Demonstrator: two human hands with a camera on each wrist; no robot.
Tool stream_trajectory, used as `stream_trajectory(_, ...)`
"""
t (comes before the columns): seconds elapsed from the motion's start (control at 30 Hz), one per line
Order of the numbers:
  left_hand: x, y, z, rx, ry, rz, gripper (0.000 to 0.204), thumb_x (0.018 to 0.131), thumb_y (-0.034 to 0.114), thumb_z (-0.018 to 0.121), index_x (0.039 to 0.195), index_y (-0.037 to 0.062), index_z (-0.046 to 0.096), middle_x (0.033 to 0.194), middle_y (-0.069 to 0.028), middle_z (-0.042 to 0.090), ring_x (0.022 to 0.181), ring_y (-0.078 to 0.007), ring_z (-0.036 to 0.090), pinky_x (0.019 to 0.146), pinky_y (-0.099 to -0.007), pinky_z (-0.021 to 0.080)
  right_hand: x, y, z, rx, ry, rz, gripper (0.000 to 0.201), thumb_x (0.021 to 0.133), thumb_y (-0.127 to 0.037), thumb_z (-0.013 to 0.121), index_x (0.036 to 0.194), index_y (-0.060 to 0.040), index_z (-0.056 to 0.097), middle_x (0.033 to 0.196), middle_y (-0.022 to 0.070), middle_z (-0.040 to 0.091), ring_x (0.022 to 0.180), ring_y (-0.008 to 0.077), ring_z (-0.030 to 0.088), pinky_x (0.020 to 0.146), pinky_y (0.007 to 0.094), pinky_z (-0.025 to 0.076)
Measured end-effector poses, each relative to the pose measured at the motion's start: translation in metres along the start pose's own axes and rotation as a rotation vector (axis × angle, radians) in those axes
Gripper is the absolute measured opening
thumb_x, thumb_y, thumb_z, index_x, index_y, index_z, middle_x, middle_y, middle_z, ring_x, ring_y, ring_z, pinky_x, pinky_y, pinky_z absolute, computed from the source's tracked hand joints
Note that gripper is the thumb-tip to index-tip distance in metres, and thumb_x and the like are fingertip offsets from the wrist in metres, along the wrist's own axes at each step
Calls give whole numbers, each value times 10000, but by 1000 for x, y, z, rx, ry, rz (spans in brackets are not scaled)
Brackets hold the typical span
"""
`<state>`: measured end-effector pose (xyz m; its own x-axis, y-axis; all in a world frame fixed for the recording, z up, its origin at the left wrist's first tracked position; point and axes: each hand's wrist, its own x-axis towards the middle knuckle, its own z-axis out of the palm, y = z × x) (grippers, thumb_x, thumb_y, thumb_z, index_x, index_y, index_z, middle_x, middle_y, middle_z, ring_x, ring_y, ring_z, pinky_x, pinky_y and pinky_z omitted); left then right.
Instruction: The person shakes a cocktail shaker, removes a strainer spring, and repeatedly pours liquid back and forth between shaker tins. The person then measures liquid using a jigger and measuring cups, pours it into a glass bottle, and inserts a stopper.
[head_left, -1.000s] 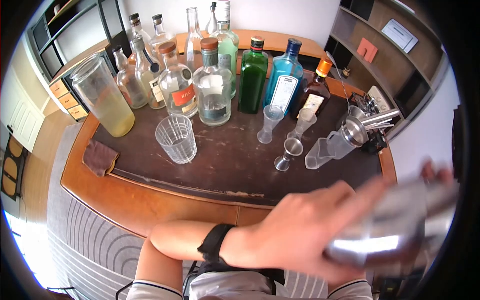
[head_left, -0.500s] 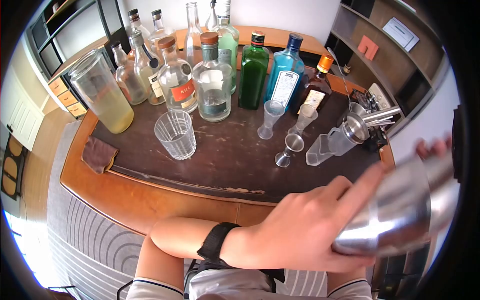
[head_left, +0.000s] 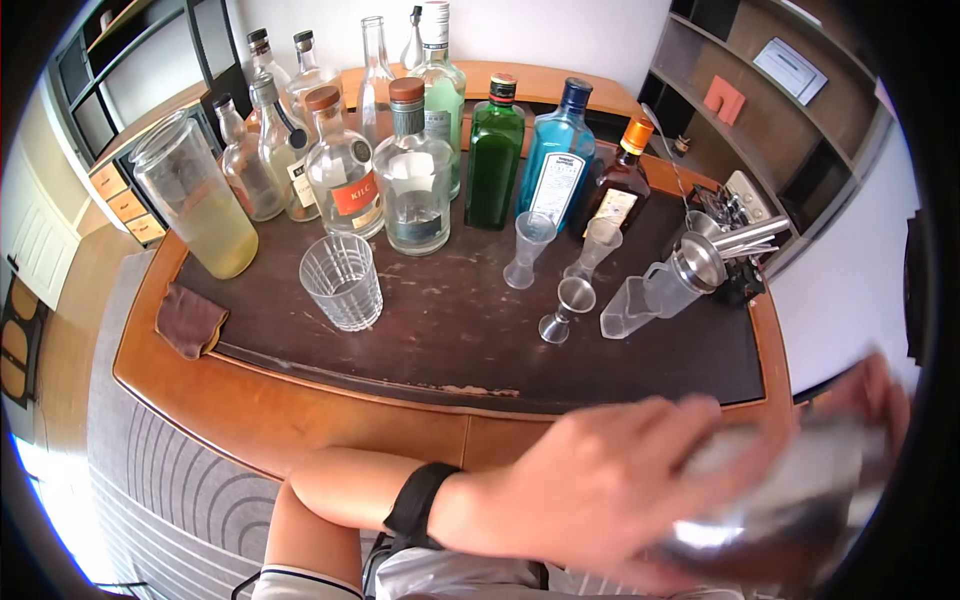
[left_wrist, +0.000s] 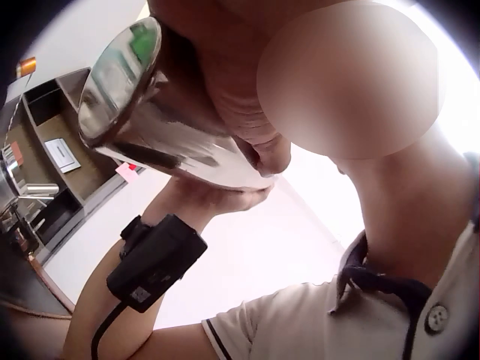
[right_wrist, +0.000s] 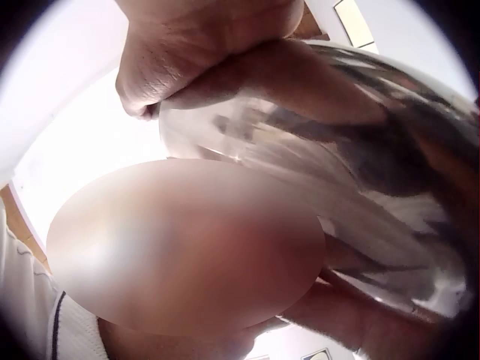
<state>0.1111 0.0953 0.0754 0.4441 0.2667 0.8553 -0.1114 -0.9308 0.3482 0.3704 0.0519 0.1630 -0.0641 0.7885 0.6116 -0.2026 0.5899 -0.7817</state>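
A shiny metal cocktail shaker (head_left: pixel 790 500) is held tilted between both hands at the right front, blurred in the head view. My left hand (head_left: pixel 600 480) grips its near, wider end, fingers wrapped over the steel. Around the far end curls my right hand (head_left: pixel 875 400), partly cut off by the view's dark edge. In the left wrist view the shaker (left_wrist: pixel 187 142) shows its flat round base, with the right hand (left_wrist: pixel 214 199) under the other end. The right wrist view has the shaker's wall (right_wrist: pixel 375 172) close up, reflecting the fingers.
On the dark bar top (head_left: pixel 430 350) stand a cut-glass tumbler (head_left: pixel 342 285), a jigger (head_left: pixel 568 310) and two clear measuring cups (head_left: pixel 528 250). Several bottles (head_left: pixel 495 165) line the back. A pitcher of cloudy yellow liquid (head_left: pixel 205 215) and a folded brown cloth (head_left: pixel 190 320) are at the left.
Both hands keep their grip on the shaker throughout. It was higher and sharper half a second ago; now it is lower and blurred by motion. The things on the bar stay put.
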Motion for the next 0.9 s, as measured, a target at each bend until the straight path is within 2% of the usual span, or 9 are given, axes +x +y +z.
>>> stream_trajectory(0.07,2,7,-3,-193,-49,-356,1061,660,395,823,1519,-2,345,934,-140,545,724,-292,646,569,-378,539,-4,-6,-9,19,-104,119,389,1061,-397,440,1325,-115,482,1095,43,619,1122,209,553,1072,402,407)
stream_trajectory(0.23,-3,13,3,20,59,110,999,694,381,792,1513,3,363,958,-152,538,682,-287,616,561,-377,533,8,-2,2,30,-66,93,368,1052,-371,466,1302,-102,495,1083,39,616,1099,188,556,1035,393,397)
stream_trajectory(0.37,1,13,-3,-208,-73,-329,819,743,371,699,1456,34,477,945,-126,538,728,-228,618,584,-332,533,7,-9,5,29,-15,84,348,1043,-345,491,1279,-90,508,1070,36,613,1076,166,560,998,383,386)
stream_trajectory(0.5,0,15,1,48,104,126,1137,569,432,841,1508,5,363,915,-127,527,723,-256,621,586,-327,536,18,-9,7,32,17,46,328,1034,-319,517,1256,-77,521,1057,32,609,1052,145,563,961,374,375)
stream_trajectory(0.67,5,7,-18,-145,-175,-164,1061,620,452,803,1496,14,396,913,-109,523,712,-246,611,578,-324,522,24,-16,16,25,85,23,303,1023,-286,548,1227,-62,537,1041,27,605,1023,118,567,915,362,362)
stream_trajectory(0.7,4,10,-18,-110,-161,-140,1064,626,455,802,1499,10,390,912,-107,523,708,-246,609,573,-330,519,44,4,88,24,94,13,299,1021,-280,555,1221,-59,540,1038,26,604,1017,112,568,906,359,359)
stream_trajectory(0.73,2,13,-18,-73,-147,-120,1066,631,458,800,1502,6,384,911,-106,524,704,-245,607,567,-336,516,-58,-43,-29,26,103,4,294,1019,-273,561,1216,-56,543,1035,25,604,1011,107,569,896,357,357)
stream_trajectory(0.87,2,4,-13,-69,-72,42,1032,685,449,792,1508,-8,370,900,-105,522,709,-249,620,550,-351,516,-48,-39,-12,36,149,-2,276,1010,-247,586,1193,-43,556,1022,21,600,988,85,572,859,348,346)
stream_trajectory(0.9,3,6,-13,-146,-100,-127,1000,715,451,780,1507,-6,373,899,-108,526,712,-246,617,535,-350,511,-40,-36,2,34,162,-3,271,1007,-240,593,1187,-40,559,1019,21,599,982,80,573,850,345,343)
